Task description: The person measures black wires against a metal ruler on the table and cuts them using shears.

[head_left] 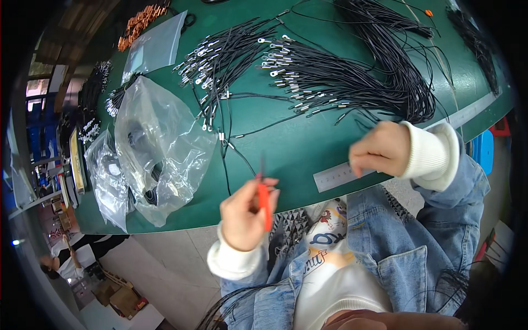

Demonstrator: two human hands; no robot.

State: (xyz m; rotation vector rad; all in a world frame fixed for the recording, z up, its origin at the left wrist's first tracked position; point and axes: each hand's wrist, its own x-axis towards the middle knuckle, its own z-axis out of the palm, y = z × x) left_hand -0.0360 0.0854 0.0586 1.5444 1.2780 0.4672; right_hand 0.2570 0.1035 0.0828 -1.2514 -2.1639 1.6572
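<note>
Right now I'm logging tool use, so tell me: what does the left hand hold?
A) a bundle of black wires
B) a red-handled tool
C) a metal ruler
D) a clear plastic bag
B: the left hand grips a slim red-handled tool upright above the green table edge.

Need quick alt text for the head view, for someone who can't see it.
Over a green table, the left hand holds a red-handled tool upright, and the right hand is closed near a metal ruler. Bundles of black wires and clear plastic bags cover the table.
</note>
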